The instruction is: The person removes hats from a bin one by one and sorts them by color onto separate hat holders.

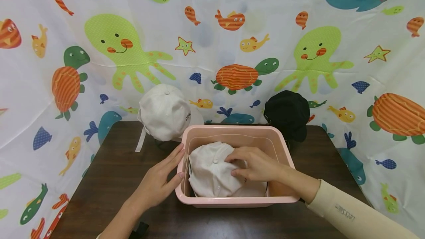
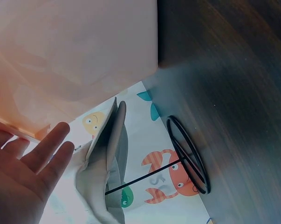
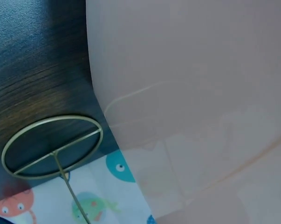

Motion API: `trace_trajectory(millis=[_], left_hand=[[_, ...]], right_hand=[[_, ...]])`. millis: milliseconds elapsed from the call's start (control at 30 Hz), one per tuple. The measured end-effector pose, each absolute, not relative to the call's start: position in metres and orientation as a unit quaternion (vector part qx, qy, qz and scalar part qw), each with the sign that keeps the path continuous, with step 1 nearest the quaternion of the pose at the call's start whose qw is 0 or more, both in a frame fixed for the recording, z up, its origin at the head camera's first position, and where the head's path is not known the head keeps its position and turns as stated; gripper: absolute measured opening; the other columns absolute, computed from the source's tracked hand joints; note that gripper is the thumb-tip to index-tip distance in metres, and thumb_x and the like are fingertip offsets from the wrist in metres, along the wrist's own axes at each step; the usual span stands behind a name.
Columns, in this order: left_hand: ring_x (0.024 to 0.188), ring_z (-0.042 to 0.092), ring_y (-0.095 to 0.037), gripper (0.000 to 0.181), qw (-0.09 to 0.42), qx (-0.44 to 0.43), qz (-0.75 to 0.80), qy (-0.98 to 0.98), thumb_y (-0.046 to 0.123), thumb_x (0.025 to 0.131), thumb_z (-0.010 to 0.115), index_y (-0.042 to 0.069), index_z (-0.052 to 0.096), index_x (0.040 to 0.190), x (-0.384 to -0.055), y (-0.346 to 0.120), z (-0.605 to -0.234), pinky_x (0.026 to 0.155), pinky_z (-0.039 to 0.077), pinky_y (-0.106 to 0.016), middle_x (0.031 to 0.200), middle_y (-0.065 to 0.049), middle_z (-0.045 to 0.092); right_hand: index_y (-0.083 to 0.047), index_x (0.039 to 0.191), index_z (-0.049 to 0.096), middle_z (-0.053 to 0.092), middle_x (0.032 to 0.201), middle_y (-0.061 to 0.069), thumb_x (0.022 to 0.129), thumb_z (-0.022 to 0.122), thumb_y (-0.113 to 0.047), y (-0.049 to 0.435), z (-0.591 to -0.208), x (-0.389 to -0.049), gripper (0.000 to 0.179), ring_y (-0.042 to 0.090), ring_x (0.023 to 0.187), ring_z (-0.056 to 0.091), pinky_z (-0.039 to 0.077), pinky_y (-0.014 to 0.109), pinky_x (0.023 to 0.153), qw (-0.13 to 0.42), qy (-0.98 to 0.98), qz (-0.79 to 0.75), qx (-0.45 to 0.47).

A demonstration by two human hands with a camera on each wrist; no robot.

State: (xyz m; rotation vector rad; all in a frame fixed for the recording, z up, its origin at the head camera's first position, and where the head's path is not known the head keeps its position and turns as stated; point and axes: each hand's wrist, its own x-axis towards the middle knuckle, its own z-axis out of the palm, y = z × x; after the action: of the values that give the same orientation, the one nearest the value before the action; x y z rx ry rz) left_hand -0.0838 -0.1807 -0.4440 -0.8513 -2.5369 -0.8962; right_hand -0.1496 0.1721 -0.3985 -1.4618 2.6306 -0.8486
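A pink plastic bin (image 1: 239,201) stands on the dark table, and a white cap (image 1: 212,172) lies inside it, crown up. My left hand (image 1: 162,180) rests on the bin's left rim with fingers mostly straight. In the left wrist view the same hand (image 2: 30,172) shows beside the bin wall (image 2: 84,51). My right hand (image 1: 254,163) is over the cap inside the bin, fingers bent and thumb apart from them. Whether its fingertips press the cloth is hard to see. The right wrist view shows the bin's wall (image 3: 191,60) but no hand.
Another white cap (image 1: 166,113) sits behind the bin at left, on a stand with a black wire base (image 2: 189,156). A black cap (image 1: 288,115) is at back right, near a metal ring base (image 3: 51,147). A sea-animal curtain (image 1: 206,54) hangs behind the table (image 1: 109,180).
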Motion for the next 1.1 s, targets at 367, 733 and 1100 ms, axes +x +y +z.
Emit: trace_trajectory(millis=[367,733,1100], left_hand=[[0.149,0.042,-0.023,0.064,0.15,-0.292,-0.312,-0.892,0.023,0.101,0.067,0.007,0.045,0.159,-0.083,-0.18,-0.443,0.118,0.018,-0.012,0.169,-0.002,0.034],[0.149,0.043,-0.022,0.063,0.16,-0.297,-0.316,-0.887,0.021,0.1,0.068,0.005,0.046,0.158,-0.083,-0.181,-0.443,0.118,0.018,-0.011,0.168,-0.004,0.036],[0.149,0.042,-0.022,0.064,0.155,-0.295,-0.312,-0.89,0.022,0.1,0.068,0.006,0.046,0.158,-0.084,-0.181,-0.443,0.118,0.018,-0.011,0.169,-0.003,0.035]], right_hand=[[-0.016,0.116,0.078,0.074,0.103,-0.008,0.089,0.085,-0.014,0.172,-0.399,-0.148,0.028,0.005,0.084,0.067,0.06,0.025,0.074,0.036,0.829,-0.32,-0.457],[-0.013,0.11,0.079,0.076,0.102,-0.005,0.086,0.085,-0.003,0.175,-0.396,-0.146,0.026,0.005,0.079,0.064,0.06,0.029,0.068,-0.005,0.826,-0.334,-0.454],[-0.015,0.11,0.08,0.076,0.102,-0.007,0.086,0.086,-0.006,0.178,-0.386,-0.145,0.026,0.005,0.081,0.064,0.06,0.029,0.069,-0.005,0.835,-0.333,-0.437]])
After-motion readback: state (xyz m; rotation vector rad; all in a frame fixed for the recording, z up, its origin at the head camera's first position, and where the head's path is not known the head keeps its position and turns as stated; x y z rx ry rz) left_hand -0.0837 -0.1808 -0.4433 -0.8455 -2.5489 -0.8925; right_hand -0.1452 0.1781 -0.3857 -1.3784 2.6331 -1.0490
